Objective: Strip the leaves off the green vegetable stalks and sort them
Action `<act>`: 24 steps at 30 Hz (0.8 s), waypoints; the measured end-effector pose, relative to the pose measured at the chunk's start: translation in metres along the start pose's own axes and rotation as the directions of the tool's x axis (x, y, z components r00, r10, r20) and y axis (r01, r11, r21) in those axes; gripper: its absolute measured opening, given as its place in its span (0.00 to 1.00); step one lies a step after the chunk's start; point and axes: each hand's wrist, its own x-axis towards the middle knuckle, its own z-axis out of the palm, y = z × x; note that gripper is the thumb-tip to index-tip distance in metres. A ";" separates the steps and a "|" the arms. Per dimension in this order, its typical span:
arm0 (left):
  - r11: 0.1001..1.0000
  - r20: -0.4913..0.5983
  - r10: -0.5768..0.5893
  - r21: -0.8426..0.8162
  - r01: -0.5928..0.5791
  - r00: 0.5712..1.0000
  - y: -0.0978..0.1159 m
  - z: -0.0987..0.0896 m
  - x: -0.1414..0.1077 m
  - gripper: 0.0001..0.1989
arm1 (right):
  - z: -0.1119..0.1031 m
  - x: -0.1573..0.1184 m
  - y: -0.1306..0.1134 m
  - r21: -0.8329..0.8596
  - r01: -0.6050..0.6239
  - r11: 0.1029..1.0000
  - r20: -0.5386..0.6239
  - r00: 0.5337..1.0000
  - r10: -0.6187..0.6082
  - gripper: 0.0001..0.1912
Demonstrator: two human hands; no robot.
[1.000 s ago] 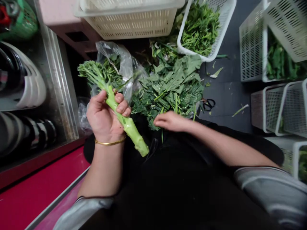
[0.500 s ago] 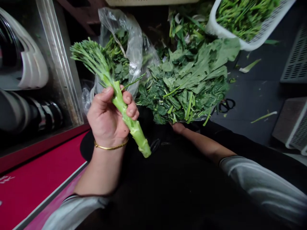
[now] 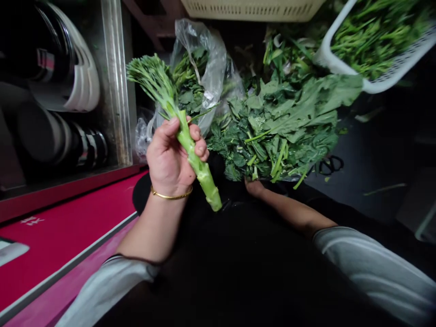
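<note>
Green stalk (image 3: 197, 161) sits in the left hand (image 3: 170, 156), held up above the lap at mid-view. We log it tilted: bushy leafy top toward the upper left, thick bare end toward the lower right. Fingers of that hand curl round the stalk from the right, thumb lying along the other side, palm turned up; grip closed, we'd say. Gold bracelet (image 3: 172, 196) on that wrist. Right hand (image 3: 254, 187) is at the near edge of the leaf pile (image 3: 282, 122), its fingers tucked under the leaves (hidden, so we can't tell whether they're spread or pressed together). Leaf pile: big dark-green leaves plus some loose stems, just right of the stalk. Clear plastic bag (image 3: 218, 68) behind the stalk's top, more greens showing inside it. White basket (image 3: 325, 50) at the upper right, full of green stems; we see its near corner just beyond the pile. Cream crate (image 3: 252, 11) along the top edge, cut off by the frame. Scissors (image 3: 330, 165), black handles, lie on the floor right of the pile. Black apron (image 3: 238, 268) over the lap, red panel (image 3: 78, 218) on the left.
</note>
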 end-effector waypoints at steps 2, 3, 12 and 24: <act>0.999 0.027 0.041 -0.014 -0.041 0.999 0.004 -0.003 -0.004 0.16 | 0.004 -0.017 -0.015 -0.034 -0.031 0.999 0.025 0.999 0.032 0.10; 0.998 0.039 0.056 -0.019 -0.055 0.998 0.005 -0.006 -0.006 0.16 | 0.005 -0.027 -0.022 -0.049 -0.038 0.998 0.019 0.999 0.038 0.09; 1.000 0.268 -0.026 0.004 0.026 0.963 -0.006 -0.023 -0.006 0.13 | -0.107 -0.193 -0.043 0.456 0.297 0.839 -0.528 0.849 -0.013 0.16; 0.986 0.429 0.114 0.063 -0.156 0.896 -0.052 -0.008 -0.045 0.22 | -0.168 -0.223 -0.135 -0.033 -0.101 0.994 -0.803 0.596 0.034 0.24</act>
